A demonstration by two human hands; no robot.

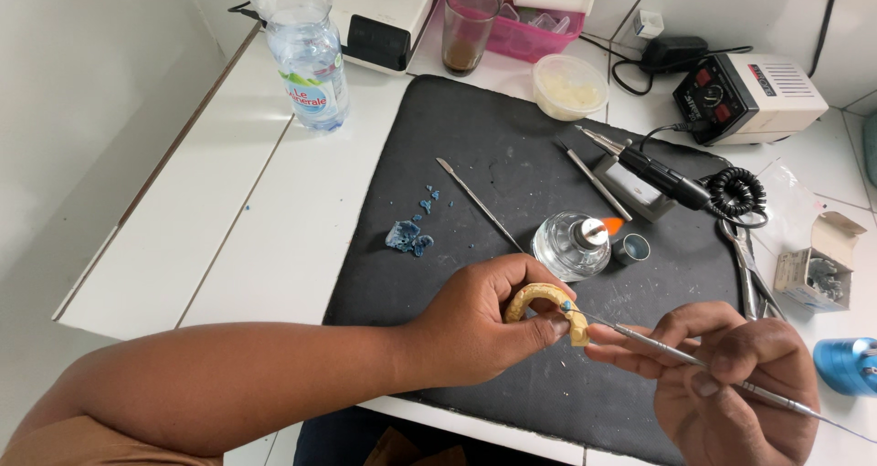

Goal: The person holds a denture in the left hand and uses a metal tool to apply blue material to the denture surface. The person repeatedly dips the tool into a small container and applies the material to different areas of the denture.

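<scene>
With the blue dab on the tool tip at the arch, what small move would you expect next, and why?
Probably a light press and drag of the metal instrument tip along the yellowish arch-shaped cast. The right hand holds the tip, carrying a blue dab, against the arch's rim, and the left hand steadies the arch.

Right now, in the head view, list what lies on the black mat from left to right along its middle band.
Blue wax chips → thin flat metal spatula → clear glass spirit lamp with a lit flame → small round metal cap → black rotary handpiece on its stand → black coiled cable.
</scene>
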